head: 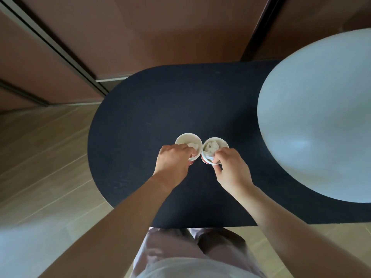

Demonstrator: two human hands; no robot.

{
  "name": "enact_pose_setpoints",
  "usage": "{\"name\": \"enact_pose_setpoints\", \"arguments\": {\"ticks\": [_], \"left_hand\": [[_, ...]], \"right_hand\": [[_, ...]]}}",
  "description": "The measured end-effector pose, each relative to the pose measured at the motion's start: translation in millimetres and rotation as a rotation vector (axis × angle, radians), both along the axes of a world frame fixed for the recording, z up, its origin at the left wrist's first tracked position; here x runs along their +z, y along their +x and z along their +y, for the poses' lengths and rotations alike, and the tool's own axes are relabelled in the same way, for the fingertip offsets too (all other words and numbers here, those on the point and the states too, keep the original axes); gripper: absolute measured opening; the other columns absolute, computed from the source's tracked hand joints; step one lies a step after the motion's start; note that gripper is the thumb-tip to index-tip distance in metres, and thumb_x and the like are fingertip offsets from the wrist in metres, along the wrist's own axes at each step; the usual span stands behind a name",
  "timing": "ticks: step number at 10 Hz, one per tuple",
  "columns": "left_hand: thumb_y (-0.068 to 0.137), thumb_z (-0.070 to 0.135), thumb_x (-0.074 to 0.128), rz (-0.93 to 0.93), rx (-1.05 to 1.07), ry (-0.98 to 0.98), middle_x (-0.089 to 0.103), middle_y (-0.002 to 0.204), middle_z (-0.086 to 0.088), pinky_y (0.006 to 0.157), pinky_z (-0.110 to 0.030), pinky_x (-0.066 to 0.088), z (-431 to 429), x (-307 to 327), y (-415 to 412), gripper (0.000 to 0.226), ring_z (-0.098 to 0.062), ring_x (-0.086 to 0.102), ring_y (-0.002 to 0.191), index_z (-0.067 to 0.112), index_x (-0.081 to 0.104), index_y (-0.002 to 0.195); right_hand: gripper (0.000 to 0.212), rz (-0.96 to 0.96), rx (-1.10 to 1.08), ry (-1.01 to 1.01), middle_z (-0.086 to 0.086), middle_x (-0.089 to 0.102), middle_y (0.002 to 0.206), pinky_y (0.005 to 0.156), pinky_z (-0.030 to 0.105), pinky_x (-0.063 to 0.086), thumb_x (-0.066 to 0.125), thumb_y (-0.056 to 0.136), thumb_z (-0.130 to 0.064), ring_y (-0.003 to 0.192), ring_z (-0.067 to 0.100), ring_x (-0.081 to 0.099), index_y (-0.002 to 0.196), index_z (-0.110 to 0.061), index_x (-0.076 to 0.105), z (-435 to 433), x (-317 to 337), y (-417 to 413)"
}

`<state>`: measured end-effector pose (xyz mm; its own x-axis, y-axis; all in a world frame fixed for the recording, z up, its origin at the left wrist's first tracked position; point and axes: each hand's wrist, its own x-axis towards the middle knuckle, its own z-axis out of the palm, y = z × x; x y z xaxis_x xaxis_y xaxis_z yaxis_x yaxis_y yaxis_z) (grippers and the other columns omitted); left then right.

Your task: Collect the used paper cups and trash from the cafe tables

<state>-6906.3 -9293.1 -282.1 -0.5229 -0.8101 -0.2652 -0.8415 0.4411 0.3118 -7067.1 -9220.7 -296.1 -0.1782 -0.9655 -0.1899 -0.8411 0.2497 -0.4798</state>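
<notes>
Two round paper cups stand rim to rim on a matte, dark desk [150, 109] whose left end curves into a half circle. They sit in its left half, about midway between the far and near edges. The left cup [187, 139] and the right cup [218, 141] are white inside with a red band low on the outer wall, and their rims touch or nearly touch. A soft, crumpled white paper wad [194, 146] lies in the left cup, and a second wad [213, 146] fills the right one. The left hand [172, 160] reaches over the near rim of the left cup, its grip curled round the cup's wall. The right hand [230, 170] pinches the near rim of the right cup, its grip narrow between thumb and fingertips. A large, smooth, pale dome [317, 117] covers the desk's right end. A pale wood-plank floor [40, 157] lies beyond the left end, with flat brown wall panels [140, 27] behind.
</notes>
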Motion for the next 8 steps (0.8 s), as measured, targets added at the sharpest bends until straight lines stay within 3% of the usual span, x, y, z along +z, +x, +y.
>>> {"name": "enact_pose_setpoints", "arguments": {"ticks": [3,6,8], "left_hand": [[0.077,0.003,0.060,-0.026,0.019,0.014,0.069,0.093,0.007,0.084,-0.030,0.038,5.9,-24.8,-0.1,0.031,-0.021,0.061,0.090,0.025,0.068,0.097],[0.081,0.019,0.061,0.023,0.024,0.029,0.065,0.102,0.007,0.089,-0.032,0.040,11.5,-8.3,3.9,0.031,-0.019,0.058,0.095,0.026,0.061,0.111],[0.083,0.031,0.059,0.073,0.059,0.043,0.063,0.104,0.011,0.086,-0.029,0.042,24.3,9.0,12.0,0.034,-0.014,0.057,0.094,0.028,0.054,0.116]], "right_hand": [[0.010,0.029,0.052,0.075,-0.001,0.059,0.093,0.056,0.026,0.036,0.062,0.078,-0.003,0.089,0.022,0.054,0.085,-0.011,0.059,1.6,-15.7,-4.6],[0.020,0.054,0.081,0.053,-0.006,0.061,0.102,0.060,0.027,0.041,0.068,0.077,-0.014,0.093,0.019,0.053,0.095,-0.018,0.060,5.9,-8.5,-2.9],[0.021,0.004,-0.022,-0.077,-0.003,0.062,0.099,0.058,0.028,0.046,0.069,0.076,-0.018,0.089,0.019,0.055,0.096,-0.017,0.061,18.1,14.3,7.1]]}}
